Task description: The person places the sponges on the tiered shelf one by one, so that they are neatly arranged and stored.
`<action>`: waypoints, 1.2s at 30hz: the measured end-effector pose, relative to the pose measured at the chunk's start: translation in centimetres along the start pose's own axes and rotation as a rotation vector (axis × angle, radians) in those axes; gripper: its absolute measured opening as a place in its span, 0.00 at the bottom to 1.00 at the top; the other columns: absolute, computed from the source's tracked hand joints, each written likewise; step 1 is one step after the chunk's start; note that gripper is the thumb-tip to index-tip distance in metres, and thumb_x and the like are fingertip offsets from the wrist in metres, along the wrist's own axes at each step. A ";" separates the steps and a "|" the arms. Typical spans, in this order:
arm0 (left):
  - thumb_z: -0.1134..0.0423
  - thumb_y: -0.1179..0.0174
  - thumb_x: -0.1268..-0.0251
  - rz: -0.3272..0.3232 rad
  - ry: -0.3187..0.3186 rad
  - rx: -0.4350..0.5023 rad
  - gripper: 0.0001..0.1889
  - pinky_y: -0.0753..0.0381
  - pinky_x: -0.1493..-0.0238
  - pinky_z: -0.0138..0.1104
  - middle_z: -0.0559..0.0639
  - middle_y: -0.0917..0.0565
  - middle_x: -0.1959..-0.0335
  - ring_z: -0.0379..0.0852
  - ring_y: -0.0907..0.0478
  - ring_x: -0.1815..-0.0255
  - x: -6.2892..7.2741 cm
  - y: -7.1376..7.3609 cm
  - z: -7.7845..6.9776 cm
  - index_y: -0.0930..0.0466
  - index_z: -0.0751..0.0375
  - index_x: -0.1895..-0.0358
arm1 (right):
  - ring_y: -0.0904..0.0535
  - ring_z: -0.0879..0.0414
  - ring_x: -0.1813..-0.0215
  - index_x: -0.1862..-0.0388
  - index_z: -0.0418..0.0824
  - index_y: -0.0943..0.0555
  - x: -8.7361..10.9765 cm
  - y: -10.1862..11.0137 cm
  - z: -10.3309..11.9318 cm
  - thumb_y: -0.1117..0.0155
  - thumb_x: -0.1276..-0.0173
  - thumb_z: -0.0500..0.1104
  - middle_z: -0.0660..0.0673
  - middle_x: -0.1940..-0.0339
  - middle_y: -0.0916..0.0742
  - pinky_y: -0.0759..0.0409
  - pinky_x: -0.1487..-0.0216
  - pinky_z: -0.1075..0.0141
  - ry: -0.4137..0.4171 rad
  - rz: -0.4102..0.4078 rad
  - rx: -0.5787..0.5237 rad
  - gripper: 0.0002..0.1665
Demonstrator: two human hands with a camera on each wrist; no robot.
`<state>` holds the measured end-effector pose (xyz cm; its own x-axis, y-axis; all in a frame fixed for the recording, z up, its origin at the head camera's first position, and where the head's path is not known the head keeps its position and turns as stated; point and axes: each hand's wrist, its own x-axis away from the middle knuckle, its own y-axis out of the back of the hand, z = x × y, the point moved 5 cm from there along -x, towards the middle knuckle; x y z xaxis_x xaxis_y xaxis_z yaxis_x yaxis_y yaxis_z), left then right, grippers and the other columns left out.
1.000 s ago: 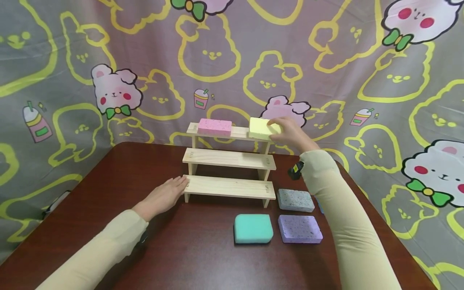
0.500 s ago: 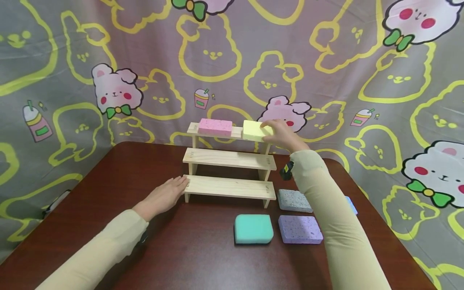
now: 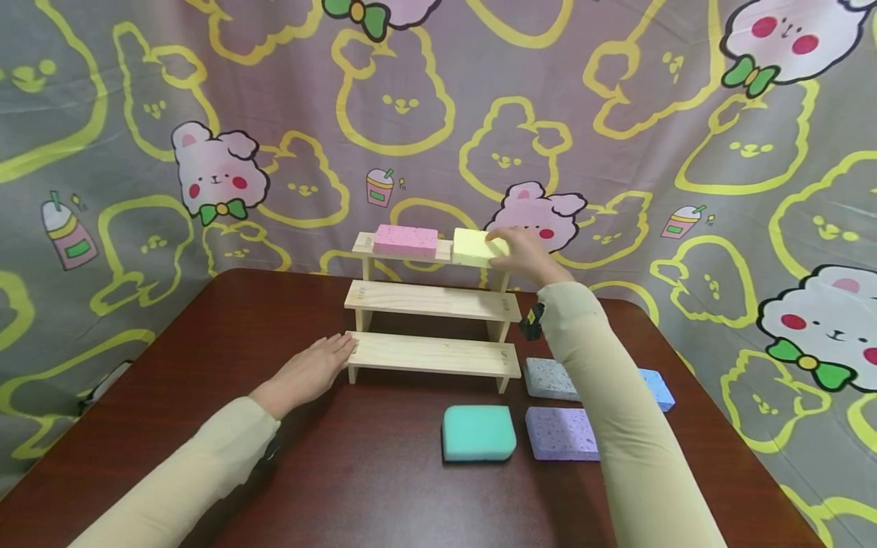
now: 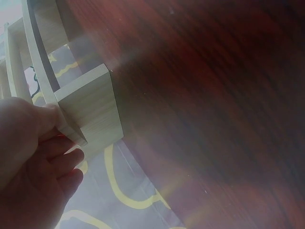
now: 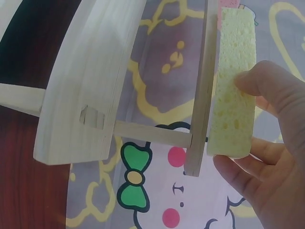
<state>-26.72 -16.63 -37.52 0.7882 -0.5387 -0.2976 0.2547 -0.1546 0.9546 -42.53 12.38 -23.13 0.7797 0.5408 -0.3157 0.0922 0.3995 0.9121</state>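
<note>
The yellow sponge [image 3: 469, 245] is at the top shelf [image 3: 444, 250] of a wooden rack, toward its right end. The right hand [image 3: 524, 255] comes in at the sponge's three o'clock and pinches it, thumb on the near face, fingers behind and at the right end. In the right wrist view the sponge is so close to the board that I cannot tell whether it bears on it.

With the yellow sponge as the dial's centre in the head view, the pink sponge [image 3: 406, 240] lies at nine o'clock on the same shelf, a strip of wood between them. At six o'clock are the middle shelf [image 3: 433, 300] and bottom shelf [image 3: 433, 354]. The left hand [image 3: 311, 375], at eight o'clock, grips the bottom shelf's left end, thumb and fingers about the board.

On the dark red table [image 3: 370, 472], the green sponge [image 3: 479, 433] lies at six o'clock, the grey sponge [image 3: 550, 378] and purple sponge [image 3: 558, 434] at five, the blue sponge [image 3: 658, 390] at four; the right sleeve [image 3: 617, 411] partly covers the last three. A patterned curtain [image 3: 438, 91] hangs across twelve o'clock.
</note>
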 end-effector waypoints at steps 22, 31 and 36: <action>0.72 0.47 0.36 0.017 0.020 0.008 0.18 0.34 0.40 0.49 0.70 0.29 0.44 0.62 0.32 0.41 -0.1 0.1 -0.1 0.30 0.77 0.44 | 0.30 0.45 0.42 0.47 0.34 0.24 -0.6 -1.1 -0.3 0.39 0.40 0.36 0.37 0.45 0.22 0.35 0.39 0.54 -0.052 -0.010 -0.083 0.21; 0.72 0.48 0.36 0.021 0.026 0.025 0.18 0.34 0.40 0.50 0.71 0.29 0.43 0.63 0.32 0.41 0.0 0.2 -0.1 0.30 0.77 0.44 | 0.32 0.45 0.40 0.46 0.34 0.25 -0.5 -1.5 -0.4 0.39 0.37 0.36 0.37 0.45 0.22 0.36 0.37 0.54 -0.042 -0.022 -0.098 0.20; 0.72 0.48 0.35 0.022 0.029 0.026 0.18 0.35 0.40 0.50 0.70 0.29 0.43 0.62 0.33 0.41 -0.1 0.2 -0.1 0.30 0.77 0.43 | 0.31 0.45 0.40 0.46 0.33 0.25 -0.4 -1.6 -0.3 0.40 0.37 0.36 0.37 0.45 0.22 0.36 0.37 0.54 -0.025 -0.033 -0.074 0.20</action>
<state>-26.69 -16.55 -37.34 0.8095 -0.5180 -0.2763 0.2228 -0.1642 0.9609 -43.22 11.76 -24.52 0.7923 0.5081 -0.3378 0.0727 0.4711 0.8791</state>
